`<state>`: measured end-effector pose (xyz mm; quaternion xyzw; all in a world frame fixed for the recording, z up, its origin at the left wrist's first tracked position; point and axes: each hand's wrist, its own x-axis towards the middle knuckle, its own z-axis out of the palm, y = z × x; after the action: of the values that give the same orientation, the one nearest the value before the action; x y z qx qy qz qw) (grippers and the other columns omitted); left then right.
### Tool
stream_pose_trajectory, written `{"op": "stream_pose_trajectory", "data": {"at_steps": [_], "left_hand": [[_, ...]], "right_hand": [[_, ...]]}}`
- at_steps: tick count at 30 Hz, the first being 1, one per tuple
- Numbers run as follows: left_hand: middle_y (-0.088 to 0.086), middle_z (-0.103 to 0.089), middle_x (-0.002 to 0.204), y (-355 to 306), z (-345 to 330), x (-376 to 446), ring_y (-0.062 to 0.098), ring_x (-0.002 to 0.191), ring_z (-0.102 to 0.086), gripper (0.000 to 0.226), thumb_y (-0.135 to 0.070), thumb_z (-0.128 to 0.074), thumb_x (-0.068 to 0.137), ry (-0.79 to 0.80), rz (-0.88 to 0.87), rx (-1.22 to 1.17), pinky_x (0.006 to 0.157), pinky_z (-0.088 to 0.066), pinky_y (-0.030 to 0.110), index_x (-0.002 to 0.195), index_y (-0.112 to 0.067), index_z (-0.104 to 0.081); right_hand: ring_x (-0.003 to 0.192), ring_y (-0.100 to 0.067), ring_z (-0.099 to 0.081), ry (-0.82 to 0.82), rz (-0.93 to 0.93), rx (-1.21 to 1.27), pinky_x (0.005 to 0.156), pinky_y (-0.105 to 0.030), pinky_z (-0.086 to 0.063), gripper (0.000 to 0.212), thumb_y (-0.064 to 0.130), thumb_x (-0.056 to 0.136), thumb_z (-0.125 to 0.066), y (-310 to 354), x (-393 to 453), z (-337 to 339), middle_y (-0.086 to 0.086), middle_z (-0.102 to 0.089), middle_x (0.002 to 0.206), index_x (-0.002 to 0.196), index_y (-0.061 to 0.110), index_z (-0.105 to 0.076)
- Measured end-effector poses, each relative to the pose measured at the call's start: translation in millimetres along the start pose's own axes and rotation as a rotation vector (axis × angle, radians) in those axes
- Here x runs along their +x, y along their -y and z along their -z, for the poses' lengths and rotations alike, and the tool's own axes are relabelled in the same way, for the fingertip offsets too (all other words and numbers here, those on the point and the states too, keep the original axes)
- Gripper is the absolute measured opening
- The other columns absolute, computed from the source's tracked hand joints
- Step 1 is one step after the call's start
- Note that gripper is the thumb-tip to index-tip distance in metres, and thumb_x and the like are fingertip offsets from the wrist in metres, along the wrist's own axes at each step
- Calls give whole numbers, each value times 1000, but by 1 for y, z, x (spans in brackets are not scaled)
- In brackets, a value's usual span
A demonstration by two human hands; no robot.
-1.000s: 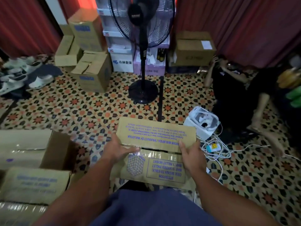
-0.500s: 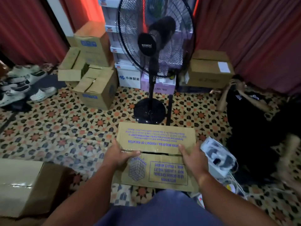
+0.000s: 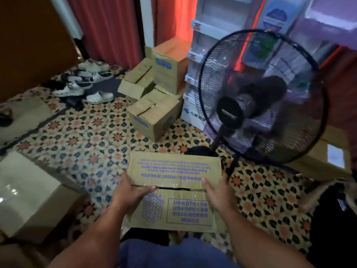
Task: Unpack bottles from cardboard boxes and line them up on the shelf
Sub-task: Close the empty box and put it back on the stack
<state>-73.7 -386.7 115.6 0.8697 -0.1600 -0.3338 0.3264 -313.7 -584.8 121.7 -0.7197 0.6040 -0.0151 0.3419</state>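
I hold a taped cardboard box [image 3: 174, 188] with blue upside-down print in front of my body, above the patterned floor. My left hand [image 3: 133, 192] grips its left side, thumb lying across the top near the tape seam. My right hand [image 3: 217, 192] grips the right side the same way. The box's top flaps are closed, so no bottles show. A white display shelf [image 3: 214, 41] with labelled tiers stands at the back, partly behind the fan.
A black standing fan [image 3: 260, 97] rises close ahead on the right. Several brown cartons [image 3: 154, 113] are piled left of the shelf. Another carton [image 3: 32, 192] sits at my left. Shoes [image 3: 85, 84] lie by the red curtain. Someone in dark clothing [image 3: 336, 206] is at the right edge.
The box has stayed in both hands while the view rose and swung left; the fan and the shelf now look closer and larger, and the person on the right has slid nearly out of view.
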Motion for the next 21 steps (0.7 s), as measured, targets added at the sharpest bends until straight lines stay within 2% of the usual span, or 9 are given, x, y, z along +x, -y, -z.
{"op": "stream_pose_trajectory", "data": {"at_steps": [3,7,10,13,16,19,21], "left_hand": [[-11,-70,108,8,17,40,14,99,-68,99,-66,-97,42,-65,59,-105,91,-58,40,119,-25,-50],[-16,-65,104,7,51,84,12,99,-65,92,-51,-99,50,-132,137,-215,90,-56,39,119,-31,-42],[-12,-65,115,8,82,112,18,108,-65,103,-68,-94,47,-178,170,-250,96,-54,44,126,-27,-42],[-5,-58,122,13,108,133,21,112,-57,98,-57,-93,61,-255,244,-279,96,-49,38,135,-18,-40],[5,-61,131,31,130,137,28,116,-61,105,-63,-93,55,-361,345,-353,96,-52,40,132,-17,-38],[4,-64,126,59,149,138,27,114,-64,113,-75,-91,41,-462,503,-491,98,-55,44,126,-22,-38],[4,-66,122,71,155,135,25,110,-64,101,-64,-94,50,-520,579,-520,95,-54,39,122,-20,-41]], "right_hand": [[113,-33,-65,54,76,-77,90,-41,-54,93,69,90,-55,48,52,-16,-12,-64,130,158,18,-18],[102,-29,-70,116,188,-77,87,-45,-59,91,75,84,-58,120,108,-43,-8,-70,121,151,21,-27],[105,-32,-69,176,292,-126,89,-45,-57,94,75,82,-60,183,140,-58,-8,-69,124,152,23,-24],[111,-33,-66,247,400,-162,88,-36,-50,83,62,88,-66,245,167,-79,-7,-65,129,150,19,-30],[114,-32,-64,319,518,-236,92,-40,-50,83,63,86,-67,304,180,-104,-7,-64,131,147,20,-33],[115,-33,-64,444,652,-371,96,-45,-51,91,71,84,-61,366,190,-148,-8,-65,131,151,21,-27],[115,-34,-63,519,734,-426,96,-45,-52,92,69,86,-62,405,188,-174,-10,-65,131,154,20,-24]]}}
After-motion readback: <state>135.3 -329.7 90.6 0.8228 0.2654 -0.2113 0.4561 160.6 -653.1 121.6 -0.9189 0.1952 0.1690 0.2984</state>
